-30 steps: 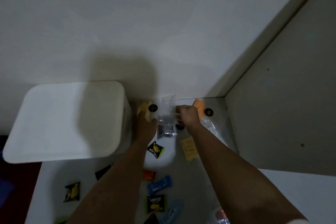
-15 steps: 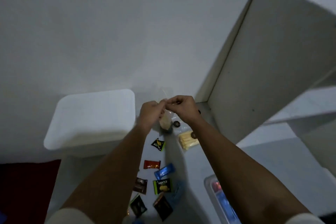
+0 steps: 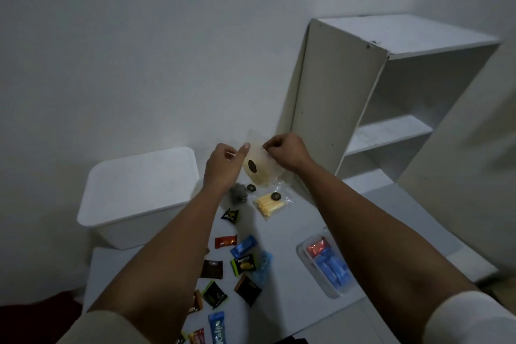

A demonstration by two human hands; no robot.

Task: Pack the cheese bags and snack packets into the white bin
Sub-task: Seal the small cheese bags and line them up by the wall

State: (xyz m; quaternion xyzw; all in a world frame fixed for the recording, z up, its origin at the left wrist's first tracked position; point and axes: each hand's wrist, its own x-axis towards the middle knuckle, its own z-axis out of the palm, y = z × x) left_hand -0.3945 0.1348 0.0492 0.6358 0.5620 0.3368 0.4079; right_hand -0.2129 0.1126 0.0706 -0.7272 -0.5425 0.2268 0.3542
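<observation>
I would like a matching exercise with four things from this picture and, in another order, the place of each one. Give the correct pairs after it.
Things:
1. cheese bag
2. cheese sticks bag
3. white bin
4. clear tray

Places:
A. left of the arms
B. pinched between left hand and right hand
C. flat, below the held bag
D. under the right forearm

Pairs: 1-B, 2-C, 3-A, 4-D

White table (image 3: 284,234) carries white bin (image 3: 139,190), cheese-stick bag (image 3: 272,204), scattered snack packets (image 3: 243,262), clear tray (image 3: 326,268).
</observation>
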